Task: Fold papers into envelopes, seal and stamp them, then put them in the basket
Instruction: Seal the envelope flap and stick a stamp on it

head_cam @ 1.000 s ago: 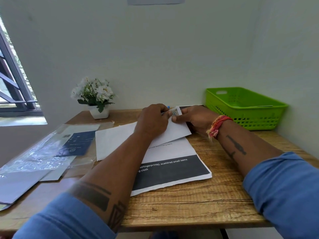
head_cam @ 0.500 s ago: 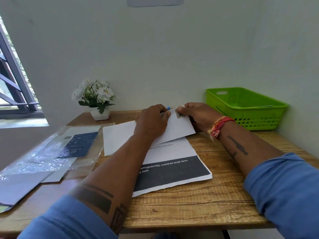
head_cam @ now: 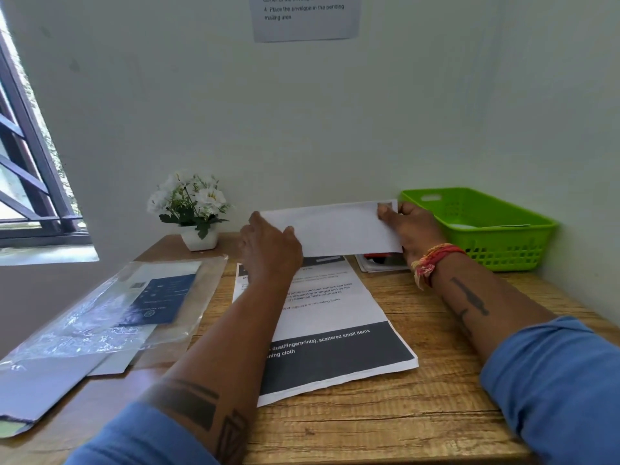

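Note:
A white envelope (head_cam: 339, 228) is lifted off the table and held upright between both hands, with a small stamp (head_cam: 385, 207) at its top right corner. My left hand (head_cam: 268, 245) grips its left end. My right hand (head_cam: 411, 229) holds its right end, thumb just under the stamp. The green plastic basket (head_cam: 503, 243) stands at the back right, close to my right hand, with something pale lying flat inside. A printed sheet (head_cam: 322, 327) with a dark band lies flat on the wooden table (head_cam: 402, 414) under my arms.
A white flower pot (head_cam: 198, 213) stands at the back left. Clear plastic sleeves and a dark blue card (head_cam: 157, 298) cover the table's left side. Small items (head_cam: 382, 261) lie behind the envelope. A notice (head_cam: 303, 15) hangs on the wall; a window is at left.
The envelope lay on the printed sheet under both hands; now both hands have raised it upright and moved it back and to the right, toward the basket. The camera has tilted up.

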The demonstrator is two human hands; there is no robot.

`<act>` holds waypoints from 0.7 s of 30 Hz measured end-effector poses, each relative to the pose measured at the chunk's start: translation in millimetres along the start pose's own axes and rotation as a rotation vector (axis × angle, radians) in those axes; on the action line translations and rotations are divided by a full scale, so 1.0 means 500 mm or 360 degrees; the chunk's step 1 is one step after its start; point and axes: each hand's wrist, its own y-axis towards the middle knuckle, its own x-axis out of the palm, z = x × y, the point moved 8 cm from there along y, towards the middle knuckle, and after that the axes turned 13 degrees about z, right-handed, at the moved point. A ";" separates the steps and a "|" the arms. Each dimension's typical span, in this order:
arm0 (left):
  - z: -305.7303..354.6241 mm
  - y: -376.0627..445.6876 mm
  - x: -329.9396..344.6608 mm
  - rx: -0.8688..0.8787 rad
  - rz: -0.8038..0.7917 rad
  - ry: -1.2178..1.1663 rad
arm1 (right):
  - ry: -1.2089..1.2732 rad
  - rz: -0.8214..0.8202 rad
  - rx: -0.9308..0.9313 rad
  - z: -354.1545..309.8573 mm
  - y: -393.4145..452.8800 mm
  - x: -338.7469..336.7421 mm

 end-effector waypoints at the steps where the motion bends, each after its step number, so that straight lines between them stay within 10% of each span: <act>1: -0.008 0.002 0.004 -0.0102 -0.0013 -0.0113 | 0.0012 0.0018 -0.0020 -0.003 -0.001 -0.002; 21: -0.081 0.017 0.010 -0.0753 0.0119 -0.0718 | 0.0211 0.0161 0.0122 -0.015 -0.007 -0.023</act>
